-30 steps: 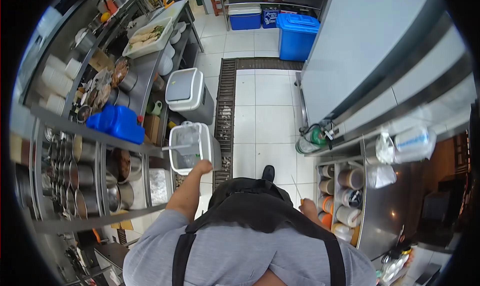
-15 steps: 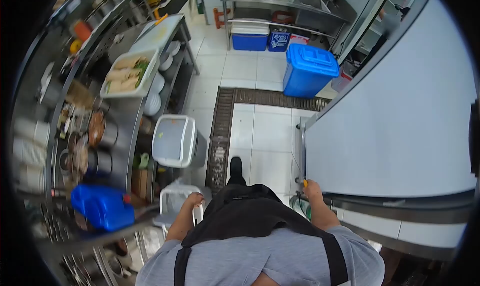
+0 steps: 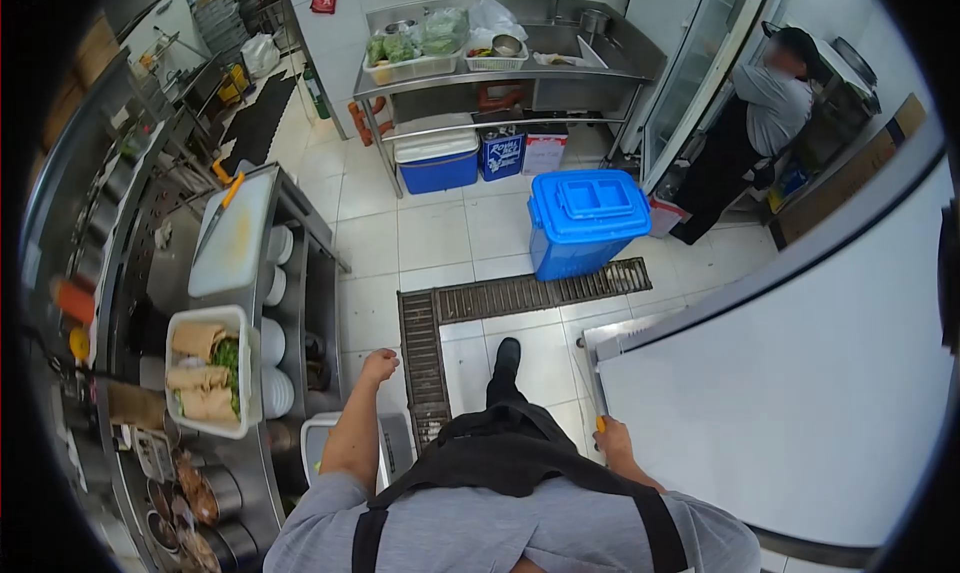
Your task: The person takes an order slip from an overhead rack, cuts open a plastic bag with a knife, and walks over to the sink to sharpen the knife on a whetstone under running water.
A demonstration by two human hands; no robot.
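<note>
My left hand (image 3: 379,365) hangs over the floor beside the steel counter, its fingers curled in and nothing seen in them. Low on the right, my right hand (image 3: 613,440) is closed around a tool with a yellow-orange handle (image 3: 601,425). The rest of that tool is too thin and faint to name. Close by that hand is the large white panel (image 3: 770,373) with its metal edge. On the counter to my left, a white tub (image 3: 250,413) holds brown wraps (image 3: 205,405) and green leaves. Beyond it, an orange-handled knife (image 3: 233,193) lies on a white cutting board (image 3: 222,263).
A blue lidded bin (image 3: 590,223) stands ahead beside the floor drain grate (image 3: 500,296). At the back is a steel sink table (image 3: 440,88) with greens. A person (image 3: 760,113) stands at far right. A grey-lidded bin (image 3: 397,443) is beside my left arm.
I have moved forward: the blue bin, counter and sink table appear nearer. My left hand has swung forward. The person at right has come fully into view. My right hand still grips the yellow-orange handle.
</note>
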